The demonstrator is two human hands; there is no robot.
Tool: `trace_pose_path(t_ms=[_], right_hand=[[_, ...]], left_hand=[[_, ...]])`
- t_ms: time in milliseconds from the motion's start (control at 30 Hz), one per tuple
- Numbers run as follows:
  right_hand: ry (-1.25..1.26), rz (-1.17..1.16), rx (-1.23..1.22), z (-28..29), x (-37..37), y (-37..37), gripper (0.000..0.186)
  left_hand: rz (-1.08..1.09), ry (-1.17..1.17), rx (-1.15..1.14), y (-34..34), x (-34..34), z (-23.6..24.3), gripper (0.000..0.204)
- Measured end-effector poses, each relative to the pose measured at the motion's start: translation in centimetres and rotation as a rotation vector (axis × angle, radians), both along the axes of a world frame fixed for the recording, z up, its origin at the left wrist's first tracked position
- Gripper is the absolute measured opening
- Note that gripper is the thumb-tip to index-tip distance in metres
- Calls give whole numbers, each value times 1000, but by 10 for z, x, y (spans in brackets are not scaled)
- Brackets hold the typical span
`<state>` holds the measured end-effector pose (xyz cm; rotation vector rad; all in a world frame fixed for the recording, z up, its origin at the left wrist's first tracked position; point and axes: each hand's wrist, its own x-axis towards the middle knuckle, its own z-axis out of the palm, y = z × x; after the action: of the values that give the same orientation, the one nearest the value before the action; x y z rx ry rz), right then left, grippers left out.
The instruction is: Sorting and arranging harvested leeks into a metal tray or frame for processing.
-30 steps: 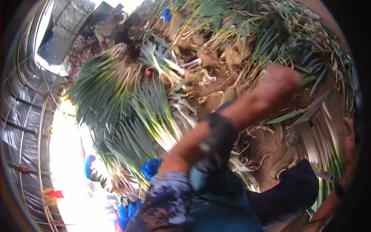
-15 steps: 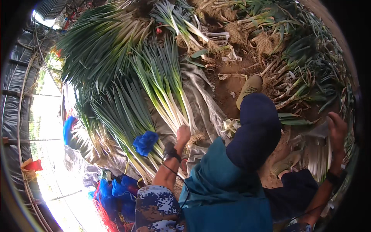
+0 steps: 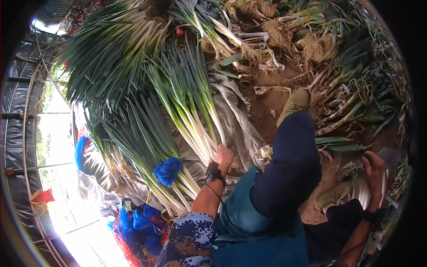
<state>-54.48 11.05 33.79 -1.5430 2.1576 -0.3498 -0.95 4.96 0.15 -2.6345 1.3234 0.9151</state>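
A bundle of leeks (image 3: 195, 120) lies slanting across a grey cloth, green tops away from me. At its white root end is my left hand (image 3: 224, 159), closed around the stalk bases. Beside it on the left lies another leek bundle (image 3: 142, 129), with a crumpled blue mesh bunch (image 3: 168, 171) on its stalks. My right hand (image 3: 374, 173) is raised at the far right, fingers bent in. A greyish flat piece (image 3: 389, 156) shows beside it, blurred; what these fingers hold is unclear. White stalks (image 3: 364, 192) stand behind this hand.
A large leek heap (image 3: 115, 58) fills the upper left. Untrimmed leeks with roots (image 3: 318, 46) lie at the upper right, over bare soil. The grey cloth (image 3: 231, 107) is wrinkled. Blue mesh bags with red cords (image 3: 144, 222) are at lower left. My knee (image 3: 289, 155) rises between my hands.
My left hand has moved right, across the bundle's root end, and the roots there are now mostly covered. My right hand has moved down and slightly left.
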Motion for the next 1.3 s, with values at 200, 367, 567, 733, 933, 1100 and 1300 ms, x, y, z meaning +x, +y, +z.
trace_pose_path(t_ms=[200,367,567,733,933,1100,1300], right_hand=[[18,155,-173,-21,-6,10,19],[-73,82,-203,15,9,-21,17],[-500,272,-550,108,121,-106,17],[-754,651,-520,134,249,-151,16],[-523,380,-205,36,355,-191,24],[-823,-29,331,-81,427,-147,82],[-1515,94,-108,-119,456,-144,75]], left_hand=[[131,217,72,-18,-2,26,36],[370,1276,73,-11,44,140,32],[605,1520,179,94,106,175,44],[733,1704,196,139,98,150,44],[519,1847,7,120,90,264,43],[425,1777,120,163,94,321,39],[420,1819,491,198,90,327,42]])
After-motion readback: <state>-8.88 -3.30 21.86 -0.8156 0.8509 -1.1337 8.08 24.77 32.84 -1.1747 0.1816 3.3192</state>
